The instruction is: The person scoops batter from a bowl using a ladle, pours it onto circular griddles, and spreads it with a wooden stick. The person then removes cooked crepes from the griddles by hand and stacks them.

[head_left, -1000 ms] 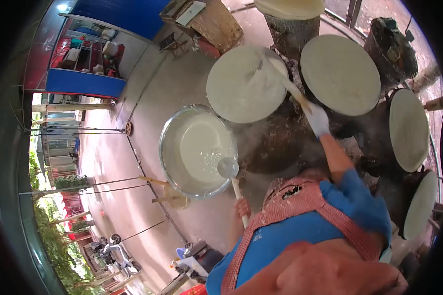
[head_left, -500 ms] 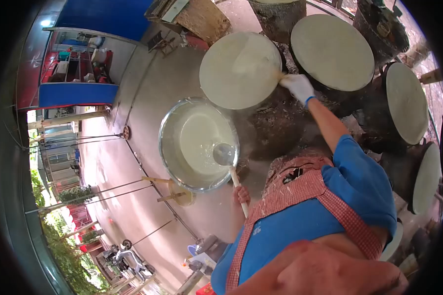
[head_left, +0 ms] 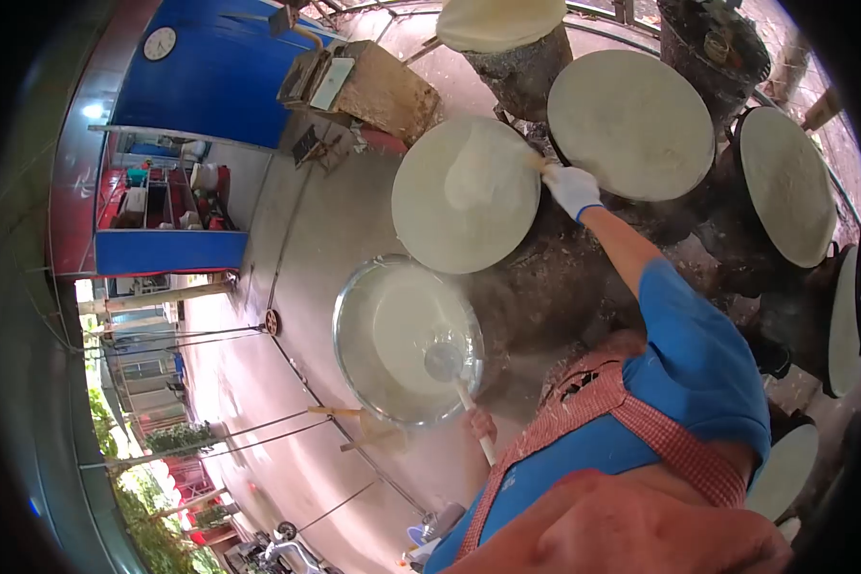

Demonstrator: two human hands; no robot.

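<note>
My left hand (head_left: 479, 424), bare, is wrapped round the pale handle of a metal ladle (head_left: 441, 361). The ladle's bowl lies inside a wide metal basin (head_left: 342, 356) of whitish liquid, near the rim closest to me. My right hand (head_left: 572, 189), in a white glove with a blue cuff, is closed on a small tan spreader (head_left: 537, 163); its exact shape is partly hidden. The spreader's end is over the edge of a round, flat, pale surface (head_left: 430, 225). A whiter wet-looking patch (head_left: 483, 172) covers part of that surface.
More round pale tops (head_left: 631, 124), (head_left: 789, 187) stand on dark, drum-like bases to the right. A yellowish round top (head_left: 500, 21) is at the back. A wooden box (head_left: 383, 91) stands beyond. A wooden stool (head_left: 359, 426) sits beside the basin.
The whole view has shifted, with the basin and griddle-like tops lower in the picture. On the nearest top the whiter patch has a different outline. Both hands keep their holds.
</note>
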